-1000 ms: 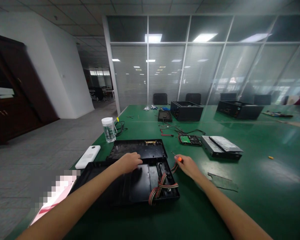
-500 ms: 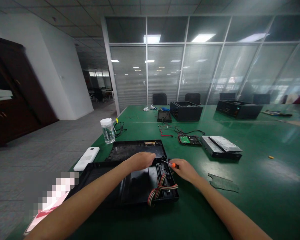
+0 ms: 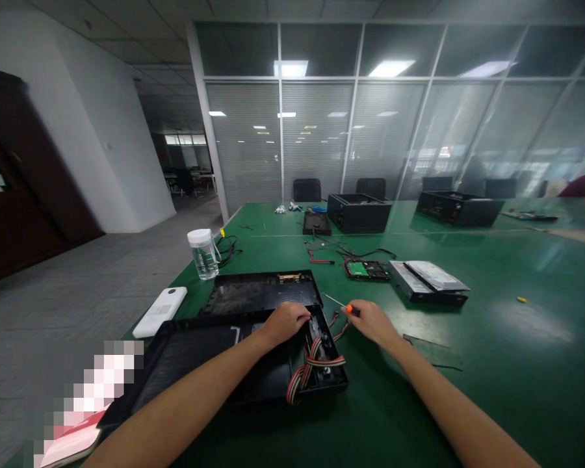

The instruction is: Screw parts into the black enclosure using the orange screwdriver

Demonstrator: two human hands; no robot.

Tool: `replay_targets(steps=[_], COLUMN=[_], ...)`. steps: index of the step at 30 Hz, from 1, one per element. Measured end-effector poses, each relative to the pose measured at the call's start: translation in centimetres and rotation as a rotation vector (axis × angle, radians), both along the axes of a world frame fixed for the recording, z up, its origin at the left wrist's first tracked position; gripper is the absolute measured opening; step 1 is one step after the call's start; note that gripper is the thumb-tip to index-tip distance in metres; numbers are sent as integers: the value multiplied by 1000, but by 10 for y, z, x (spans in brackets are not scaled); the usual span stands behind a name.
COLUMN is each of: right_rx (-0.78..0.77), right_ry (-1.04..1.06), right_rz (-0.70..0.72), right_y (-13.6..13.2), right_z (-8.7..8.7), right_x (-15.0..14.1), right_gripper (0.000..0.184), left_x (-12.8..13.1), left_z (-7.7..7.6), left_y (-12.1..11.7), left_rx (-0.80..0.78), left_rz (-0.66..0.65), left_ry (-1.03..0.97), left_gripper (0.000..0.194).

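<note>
My right hand is closed around the orange-and-black handle of a screwdriver. Its thin shaft points up and left, above the table just right of the black plastic casing. Over the casing's right-hand end, my left hand is closed with its fingertips pinched together; what they grip, if anything, is hidden. A striped red, black and white ribbon of wires loops out of that end, below my left fingers. Behind the open casing lies a flat black panel with a gold-coloured part on its far edge.
On the green table are a water bottle, a white power bank-like block, a hard drive, a silver-and-black drive box and a dark thin sheet. Black computer cases stand farther back. Another person's sleeve shows far right.
My right hand has drawn the screwdriver away from the casing, to the right. The left hand has shifted right and slightly down along the casing's end. The view has moved a little.
</note>
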State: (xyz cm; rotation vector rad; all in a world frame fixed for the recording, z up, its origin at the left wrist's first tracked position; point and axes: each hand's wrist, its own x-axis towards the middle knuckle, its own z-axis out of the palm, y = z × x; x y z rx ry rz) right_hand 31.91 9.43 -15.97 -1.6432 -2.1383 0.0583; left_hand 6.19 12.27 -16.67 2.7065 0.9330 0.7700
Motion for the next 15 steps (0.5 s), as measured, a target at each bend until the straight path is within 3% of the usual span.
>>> replay_targets(steps=[4, 10, 15], right_rx=[47, -30, 43], right_ry=[132, 307, 540], right_rz=[-9, -113, 9], right_y=[3, 10, 8], right_z=[-2, -11, 11], right_x=[3, 16, 26], right_gripper=[27, 25, 27], left_x=[-1, -4, -3], left_z=[0, 2, 5], left_y=[-1, -3, -6], left_rx=[30, 81, 67], left_rz=[-57, -72, -38], left_ry=[31, 87, 124], left_gripper=[18, 17, 15])
